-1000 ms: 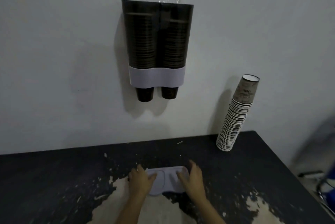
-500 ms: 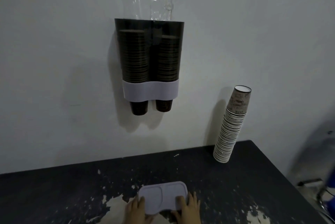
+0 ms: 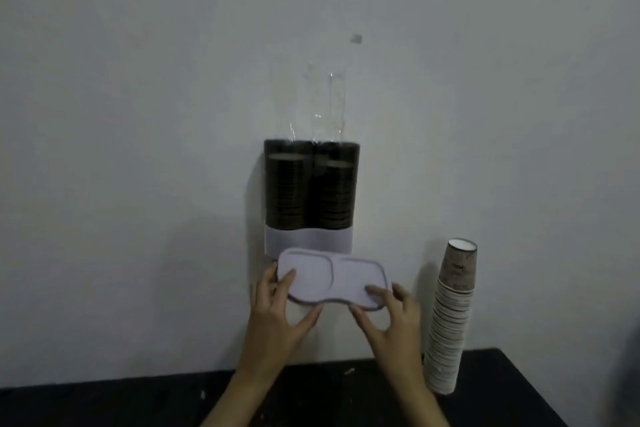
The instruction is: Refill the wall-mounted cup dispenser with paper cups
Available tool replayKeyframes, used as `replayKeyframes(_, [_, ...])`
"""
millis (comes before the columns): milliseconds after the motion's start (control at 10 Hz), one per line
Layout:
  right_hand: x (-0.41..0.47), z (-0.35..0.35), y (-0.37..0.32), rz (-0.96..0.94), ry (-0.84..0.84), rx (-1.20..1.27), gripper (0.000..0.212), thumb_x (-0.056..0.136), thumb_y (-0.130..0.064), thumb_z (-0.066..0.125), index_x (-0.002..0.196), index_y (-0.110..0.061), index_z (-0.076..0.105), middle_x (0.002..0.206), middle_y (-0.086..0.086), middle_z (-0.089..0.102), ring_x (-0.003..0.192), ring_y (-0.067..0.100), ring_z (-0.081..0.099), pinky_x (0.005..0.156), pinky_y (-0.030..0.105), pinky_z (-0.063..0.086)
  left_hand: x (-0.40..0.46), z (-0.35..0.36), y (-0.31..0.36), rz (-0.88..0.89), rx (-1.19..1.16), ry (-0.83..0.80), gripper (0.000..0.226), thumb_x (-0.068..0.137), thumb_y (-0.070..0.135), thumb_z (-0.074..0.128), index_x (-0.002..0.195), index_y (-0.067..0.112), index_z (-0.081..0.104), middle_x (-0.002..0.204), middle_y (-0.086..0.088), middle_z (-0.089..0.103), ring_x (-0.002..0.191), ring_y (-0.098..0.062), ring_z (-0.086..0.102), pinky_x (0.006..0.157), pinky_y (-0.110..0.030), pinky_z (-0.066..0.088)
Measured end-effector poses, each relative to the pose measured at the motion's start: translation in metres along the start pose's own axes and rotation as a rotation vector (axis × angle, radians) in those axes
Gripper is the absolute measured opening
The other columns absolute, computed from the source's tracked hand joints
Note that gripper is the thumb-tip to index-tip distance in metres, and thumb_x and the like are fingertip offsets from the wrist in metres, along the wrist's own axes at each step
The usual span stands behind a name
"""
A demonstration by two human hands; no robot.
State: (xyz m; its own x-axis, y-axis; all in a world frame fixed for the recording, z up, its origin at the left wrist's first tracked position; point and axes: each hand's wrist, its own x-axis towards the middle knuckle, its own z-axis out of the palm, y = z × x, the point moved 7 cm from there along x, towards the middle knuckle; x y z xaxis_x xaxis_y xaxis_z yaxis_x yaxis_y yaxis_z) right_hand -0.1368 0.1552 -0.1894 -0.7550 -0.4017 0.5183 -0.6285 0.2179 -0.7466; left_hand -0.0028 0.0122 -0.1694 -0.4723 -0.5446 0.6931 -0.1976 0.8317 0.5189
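Note:
The wall-mounted cup dispenser [image 3: 310, 184] has two dark see-through tubes, both filled with stacked paper cups, above a white band. Its top is uncovered. I hold the white double-oval dispenser lid [image 3: 330, 276] in the air in front of the dispenser's lower part. My left hand [image 3: 277, 309] grips the lid's left end and my right hand [image 3: 388, 316] grips its right end. The cup outlets below the band are hidden behind the lid. A tall leaning stack of paper cups [image 3: 450, 319] stands upside down on the table to the right.
A dark, worn table [image 3: 311, 395] runs along the bottom, against a plain white wall [image 3: 138, 115]. Clear plastic wrap [image 3: 325, 104] sticks up above the dispenser. A blurred dark shape [image 3: 628, 374] is at the right edge.
Both hands lifted the lid off the table and raised it to the dispenser's lower part. The camera tilted upward, so less of the table shows.

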Motion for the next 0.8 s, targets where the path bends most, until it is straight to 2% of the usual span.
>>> replayKeyframes(100, [0.048, -0.035, -0.064, -0.138, 0.113, 0.009, 0.036, 0.071, -0.026, 0.077, 0.105, -0.018, 0.066, 0.121, 0.016, 0.049, 0.12, 0.027, 0.042, 0.09, 0.021, 0.031, 0.058, -0.042, 0.042, 0.021, -0.076, 0.09, 0.065, 0.071, 0.03, 0.075, 0.126, 0.003, 0.055, 0.131, -0.021, 0.049, 0.125, -0.022, 0.038, 0.099, -0.023, 0.034])
replayKeyframes(200, [0.102, -0.057, -0.12, -0.217, 0.157, 0.017, 0.036, 0.074, -0.029, 0.073, 0.108, -0.016, 0.066, 0.122, 0.017, 0.05, 0.123, 0.028, 0.04, 0.09, 0.019, 0.03, 0.119, -0.069, 0.068, -0.019, -0.107, 0.096, 0.064, 0.077, 0.037, 0.068, 0.131, 0.008, 0.051, 0.137, -0.014, 0.045, 0.131, -0.024, 0.036, 0.106, -0.023, 0.03])
replayKeyframes(300, [0.157, -0.053, -0.157, -0.228, 0.119, -0.02, 0.039, 0.079, -0.034, 0.068, 0.112, -0.014, 0.063, 0.123, 0.018, 0.051, 0.122, 0.03, 0.041, 0.098, 0.03, 0.038, 0.176, -0.078, 0.076, -0.015, -0.069, 0.072, 0.061, 0.083, 0.042, 0.06, 0.134, 0.012, 0.047, 0.135, -0.017, 0.047, 0.129, -0.026, 0.036, 0.106, -0.027, 0.032])
replayKeyframes(400, [0.197, -0.027, -0.158, -0.184, 0.043, -0.09, 0.038, 0.079, -0.039, 0.066, 0.108, -0.016, 0.063, 0.113, 0.02, 0.058, 0.111, 0.035, 0.052, 0.094, 0.039, 0.046, 0.211, -0.067, 0.062, -0.031, 0.041, -0.004, 0.055, 0.086, 0.043, 0.055, 0.136, 0.021, 0.044, 0.132, -0.019, 0.046, 0.128, -0.029, 0.035, 0.103, -0.03, 0.035])
replayKeyframes(500, [0.21, -0.002, -0.142, -0.13, -0.049, -0.125, 0.038, 0.081, -0.044, 0.062, 0.111, -0.019, 0.06, 0.116, 0.017, 0.053, 0.11, 0.034, 0.053, 0.096, 0.04, 0.045, 0.224, -0.053, 0.04, -0.055, 0.194, -0.084, 0.053, 0.084, 0.054, 0.049, 0.131, 0.027, 0.049, 0.127, -0.015, 0.048, 0.126, -0.027, 0.035, 0.098, -0.03, 0.039])
replayKeyframes(600, [0.215, 0.001, -0.133, -0.132, -0.053, -0.149, 0.04, 0.081, -0.048, 0.06, 0.113, -0.025, 0.058, 0.12, 0.012, 0.047, 0.115, 0.029, 0.047, 0.101, 0.044, 0.041, 0.229, -0.05, 0.029, -0.049, 0.344, -0.08, 0.08, 0.064, 0.079, 0.024, 0.124, 0.034, 0.052, 0.117, -0.009, 0.05, 0.117, -0.023, 0.04, 0.091, -0.028, 0.041])
replayKeyframes(700, [0.213, 0.001, -0.132, -0.128, -0.063, -0.221, 0.042, 0.082, -0.052, 0.057, 0.116, -0.028, 0.055, 0.124, 0.011, 0.046, 0.12, 0.029, 0.042, 0.104, 0.046, 0.037, 0.227, -0.049, 0.028, -0.056, 0.377, -0.079, 0.081, 0.063, 0.081, 0.021, 0.122, 0.034, 0.05, 0.116, -0.01, 0.05, 0.115, -0.025, 0.041, 0.091, -0.03, 0.04])
replayKeyframes(800, [0.212, -0.001, -0.139, -0.095, -0.117, -0.334, 0.047, 0.084, -0.056, 0.051, 0.122, -0.029, 0.05, 0.13, 0.014, 0.044, 0.126, 0.034, 0.035, 0.108, 0.052, 0.026, 0.229, -0.049, 0.032, -0.116, 0.372, -0.139, 0.057, 0.082, 0.068, 0.035, 0.125, 0.033, 0.047, 0.126, -0.016, 0.046, 0.122, -0.031, 0.038, 0.098, -0.036, 0.036])
